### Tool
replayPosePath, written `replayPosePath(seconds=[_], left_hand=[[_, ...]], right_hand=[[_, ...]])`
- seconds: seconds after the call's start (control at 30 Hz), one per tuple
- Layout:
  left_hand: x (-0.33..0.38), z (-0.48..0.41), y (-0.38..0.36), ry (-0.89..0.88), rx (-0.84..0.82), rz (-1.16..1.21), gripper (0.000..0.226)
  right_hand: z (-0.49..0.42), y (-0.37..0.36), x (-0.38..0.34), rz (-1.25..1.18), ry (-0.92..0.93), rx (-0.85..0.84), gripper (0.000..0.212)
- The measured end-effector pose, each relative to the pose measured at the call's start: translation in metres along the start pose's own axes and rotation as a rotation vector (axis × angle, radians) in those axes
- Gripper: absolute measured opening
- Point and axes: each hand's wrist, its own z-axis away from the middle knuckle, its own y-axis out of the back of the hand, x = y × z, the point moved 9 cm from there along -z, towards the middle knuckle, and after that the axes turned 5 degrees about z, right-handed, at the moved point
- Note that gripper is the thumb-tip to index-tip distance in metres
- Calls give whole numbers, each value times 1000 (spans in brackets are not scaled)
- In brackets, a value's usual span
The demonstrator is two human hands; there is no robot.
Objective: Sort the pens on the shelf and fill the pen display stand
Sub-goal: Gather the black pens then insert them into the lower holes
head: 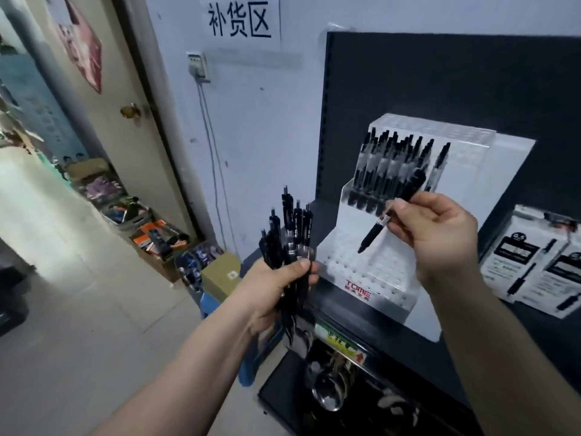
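A clear stepped pen display stand (377, 278) stands on the dark shelf, with several black pens (393, 165) upright in its back rows at the left. Its lower front rows of holes are bare. My left hand (276, 287) grips a bundle of black pens (292, 234) upright, just left of the stand. My right hand (437, 228) pinches a single black pen (377, 228) slanted tip-down over the stand's front rows.
Packaged pens on white cards (540, 262) lie on the shelf to the right of the stand. A lower shelf (330, 388) holds metal spoons. Boxes of goods (157, 234) line the floor along the wall at left, beside a door (103, 114).
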Motion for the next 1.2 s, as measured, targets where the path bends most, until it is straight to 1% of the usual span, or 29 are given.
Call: replayPosePath(seconds=[0.07,0.13,0.27,0.4,0.47,0.6,0.67,0.73,0.87,0.9,0.97,1.03,1.07,1.17,1.2], left_hand=[[13,-21,7,-59,51,-67,22],[21,-41,10,-82,57,-124,21],[31,-78,11,-111,-4,-230,14],[35,-105,12,-94,-97,-280,13],[35,-118,14,-58,-126,-269,17],[35,-134,12,-2,-237,-280,25],[36,-137,10,3,-293,-295,19],[36,-140,8,18,-347,-300,11],[30,-143,5,63,-414,-312,8],[29,-143,4,67,-425,-321,8],[27,-142,2,69,-450,-331,6],[28,-141,-1,66,-488,-336,4],[29,-140,-4,73,-516,-329,4],[28,-129,-15,109,-627,-259,11],[28,-126,-18,119,-659,-240,13]], right_hand=[[-7,-5,-7,48,76,40,13],[-13,-11,-9,135,147,90,10],[-23,-29,-2,330,221,189,10],[-31,-48,19,392,195,257,9],[-32,-56,28,444,204,282,5],[-33,-63,44,561,198,339,10],[-33,-66,55,664,181,353,5],[-30,-68,67,741,161,379,4],[-24,-68,79,793,123,434,3],[-22,-68,79,807,115,436,5],[-15,-64,71,839,145,471,16],[-5,-65,57,794,197,483,16],[-2,-68,55,723,187,443,13],[-5,-89,61,499,46,241,8],[-6,-92,63,440,7,205,10]])
